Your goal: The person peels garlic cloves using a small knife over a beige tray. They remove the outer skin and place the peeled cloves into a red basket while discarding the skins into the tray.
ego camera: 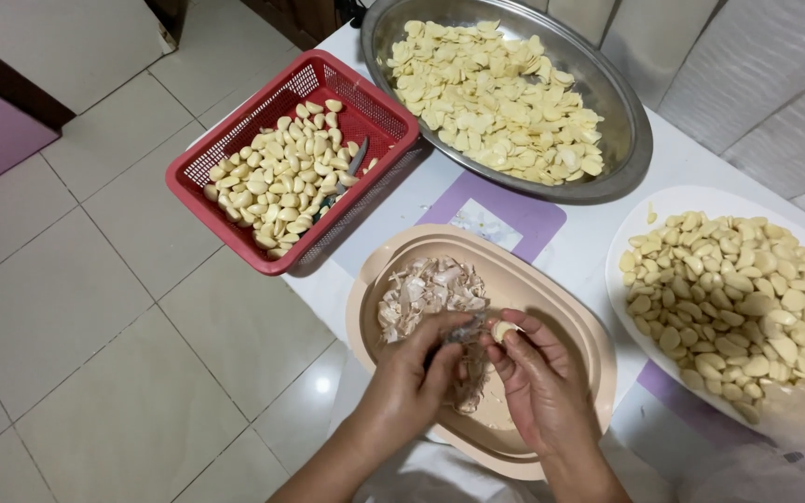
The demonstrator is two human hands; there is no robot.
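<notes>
My left hand [418, 367] and my right hand [535, 377] meet over a beige oval tray [578, 328]. A pale garlic clove [502, 330] sits between my right thumb and fingers. My left hand pinches a small dark tool and a bit of papery skin [463, 332] against the clove; what kind of tool it is I cannot tell. A heap of garlic skins [426, 292] lies in the tray's far left part.
A red plastic basket [379, 121] of peeled cloves, with a knife in it, hangs over the table's left edge. A steel bowl [634, 140] of sliced garlic stands behind. A white dish [628, 233] of whole cloves sits to the right. Tiled floor lies left.
</notes>
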